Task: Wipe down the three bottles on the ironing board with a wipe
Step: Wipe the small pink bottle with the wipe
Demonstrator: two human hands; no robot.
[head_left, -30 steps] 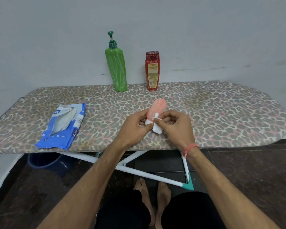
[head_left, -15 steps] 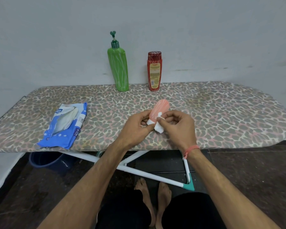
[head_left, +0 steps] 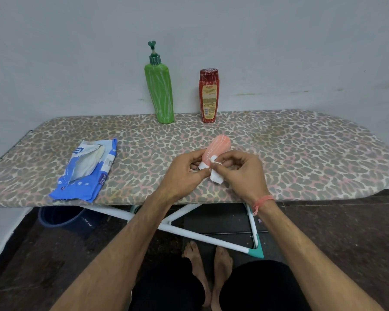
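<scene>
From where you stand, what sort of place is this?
Probably a home laundry or utility corner: an ironing board against a plain wall, toiletry bottles on it, a blue bucket on the floor beneath.

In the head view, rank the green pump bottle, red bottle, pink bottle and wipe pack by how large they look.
1. Wipe pack, though it lies nearer the camera
2. Green pump bottle
3. Red bottle
4. Pink bottle, partly hidden by the left hand and right hand, so unsure

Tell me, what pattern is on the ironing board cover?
Leopard-style spots, grey and pink on cream, on the ironing board; head view.
</scene>
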